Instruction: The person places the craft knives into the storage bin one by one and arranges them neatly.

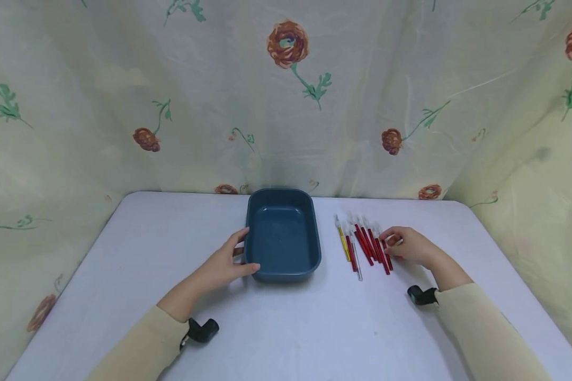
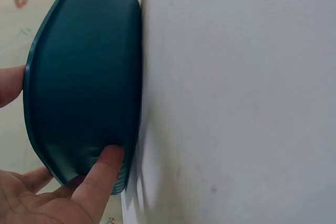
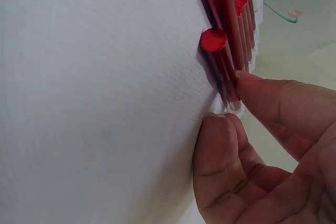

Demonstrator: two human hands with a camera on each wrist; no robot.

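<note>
A dark blue rectangular basin (image 1: 283, 275) stands on the table. My left hand (image 1: 221, 267) grips its near left corner, with fingers along the left rim and the thumb at the near rim. In the left wrist view, a finger presses the wall of the basin (image 2: 86, 77). My right hand (image 1: 409, 246) is at the right end of a row of slim red pen-like sticks (image 1: 364, 246) with clear whitish tips. In the right wrist view, the thumb and index finger are parted around the end red stick (image 3: 218, 51), the thumb tip right at its side.
A yellow stick (image 1: 344, 242) and a clear stick (image 1: 357, 264) lie at the left of the row. The white table (image 1: 314, 333) ends at a floral curtain (image 1: 209, 95) behind, with more curtain at both sides.
</note>
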